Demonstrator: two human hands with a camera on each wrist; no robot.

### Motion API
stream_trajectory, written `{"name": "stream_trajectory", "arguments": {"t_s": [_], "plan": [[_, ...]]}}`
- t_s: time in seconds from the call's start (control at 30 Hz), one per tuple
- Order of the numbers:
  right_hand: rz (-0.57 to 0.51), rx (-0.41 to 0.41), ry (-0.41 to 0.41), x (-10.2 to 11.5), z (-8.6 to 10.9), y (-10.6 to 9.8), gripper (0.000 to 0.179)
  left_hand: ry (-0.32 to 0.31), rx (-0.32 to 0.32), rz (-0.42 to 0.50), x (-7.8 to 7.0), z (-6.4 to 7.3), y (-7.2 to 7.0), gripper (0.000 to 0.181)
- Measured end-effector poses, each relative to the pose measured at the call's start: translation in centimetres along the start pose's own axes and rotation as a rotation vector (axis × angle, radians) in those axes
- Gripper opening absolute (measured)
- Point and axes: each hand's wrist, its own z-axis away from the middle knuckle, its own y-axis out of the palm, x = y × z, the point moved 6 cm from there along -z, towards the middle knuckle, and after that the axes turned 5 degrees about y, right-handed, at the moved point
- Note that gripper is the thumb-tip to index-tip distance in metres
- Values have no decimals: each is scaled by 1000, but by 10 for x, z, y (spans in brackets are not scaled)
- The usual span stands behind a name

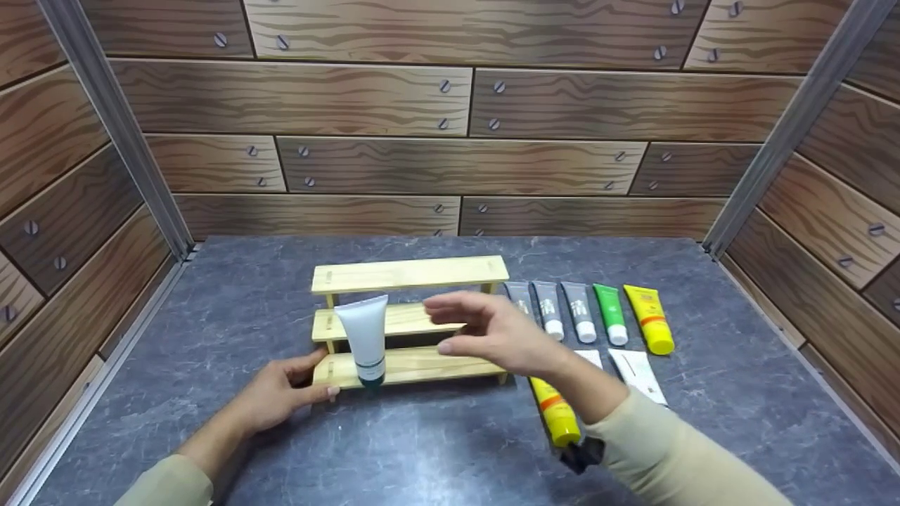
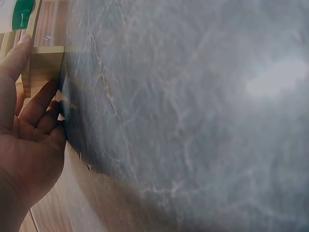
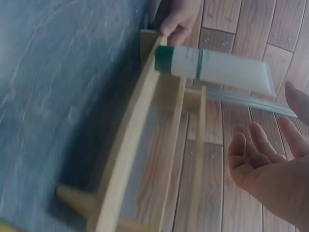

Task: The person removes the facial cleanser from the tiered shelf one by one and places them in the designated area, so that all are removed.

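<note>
A three-step wooden display rack (image 1: 415,274) stands on the table. Upright on the left part of its lowest step is a white squeeze tube (image 1: 365,334), dark green cap down; the right wrist view also shows the tube (image 3: 231,72). My left hand (image 1: 271,397) grips the left end of that step, thumb on the front edge and fingers behind it; in the left wrist view the left hand (image 2: 34,145) partly hides the rack's end. My right hand (image 1: 503,334) hovers over the rack's right half, fingers loosely bent and holding nothing, apart from the tube.
Right of the rack lie several grey tubes (image 1: 579,313), a green tube (image 1: 610,313) and a yellow tube (image 1: 650,320). Nearer are a white tube (image 1: 638,376), another yellow tube (image 1: 555,411) and a black object (image 1: 582,455), partly covered by the right arm. Wood-patterned walls (image 1: 450,98) surround the table.
</note>
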Motion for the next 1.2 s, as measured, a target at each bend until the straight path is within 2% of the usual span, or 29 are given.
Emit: {"name": "stream_trajectory", "arguments": {"t_s": [0.17,0.47,0.7,1.0,1.2], "plan": [[-60,38,-12,-2,-12,22,55,-4,-1,8,1,0,0,78],[62,89,-28,-3,-30,51,44,13,-4,22,1,-2,0,76],[24,130,-82,-9,-45,68,43,2,9,32,1,-3,-1,78],[-33,134,-29,-22,-52,80,48,28,26,33,-1,-1,0,77],[-98,101,14,-26,-53,79,52,-7,23,41,1,-1,1,78]]}}
